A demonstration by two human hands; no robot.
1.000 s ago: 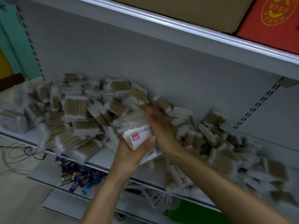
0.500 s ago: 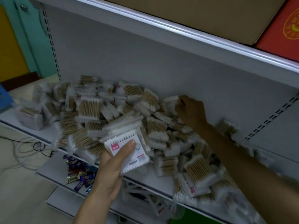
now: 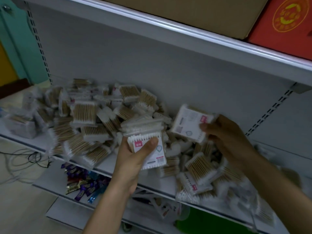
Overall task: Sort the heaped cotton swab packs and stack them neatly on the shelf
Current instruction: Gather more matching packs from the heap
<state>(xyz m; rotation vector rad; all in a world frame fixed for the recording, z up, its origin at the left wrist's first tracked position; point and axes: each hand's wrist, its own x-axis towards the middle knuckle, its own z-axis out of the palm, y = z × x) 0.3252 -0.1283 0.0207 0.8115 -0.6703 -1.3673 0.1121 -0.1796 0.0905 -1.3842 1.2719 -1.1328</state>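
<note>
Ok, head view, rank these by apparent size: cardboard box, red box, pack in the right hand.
1. cardboard box
2. red box
3. pack in the right hand
Both boxes run off frame.

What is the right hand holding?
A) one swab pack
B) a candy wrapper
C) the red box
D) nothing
A: the right hand pinches a single pack by its edge, label side up, while the left hand grips a stack of packs.
</note>
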